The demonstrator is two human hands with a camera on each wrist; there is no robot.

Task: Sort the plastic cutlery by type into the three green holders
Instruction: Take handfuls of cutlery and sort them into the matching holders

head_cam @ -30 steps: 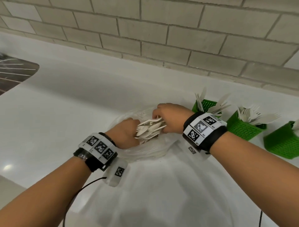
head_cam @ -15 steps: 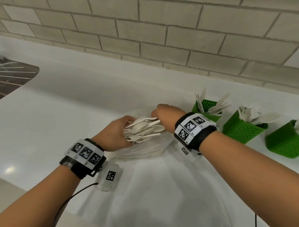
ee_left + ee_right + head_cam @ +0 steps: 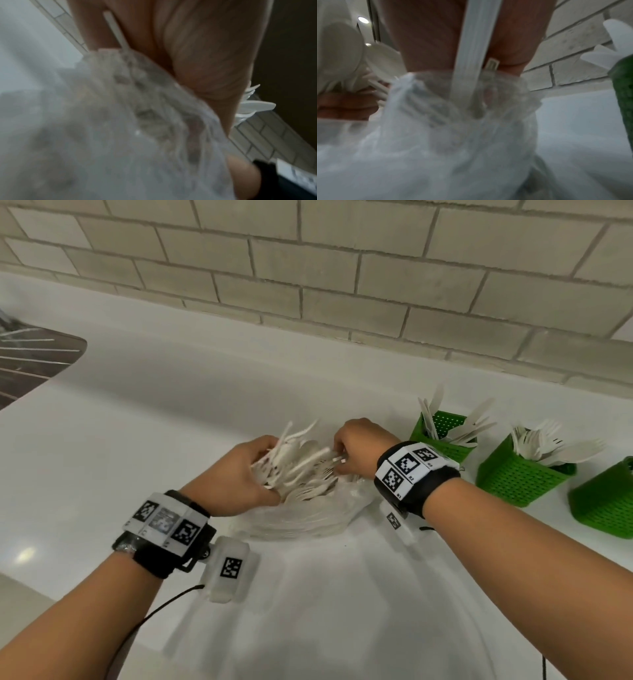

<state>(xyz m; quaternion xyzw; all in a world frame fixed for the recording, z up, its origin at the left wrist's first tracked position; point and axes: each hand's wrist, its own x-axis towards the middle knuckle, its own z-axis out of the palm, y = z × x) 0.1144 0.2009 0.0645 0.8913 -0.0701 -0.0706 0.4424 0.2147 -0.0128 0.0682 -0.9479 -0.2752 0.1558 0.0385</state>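
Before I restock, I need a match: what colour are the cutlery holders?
Bright green, with perforated walls; the holders show best in the head view.

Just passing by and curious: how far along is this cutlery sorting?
Partly done: two green holders already hold white cutlery, and the third is mostly out of frame. In hand: the left hand grips a mixed bundle while the right hand picks at it. More remains in the plastic bag.
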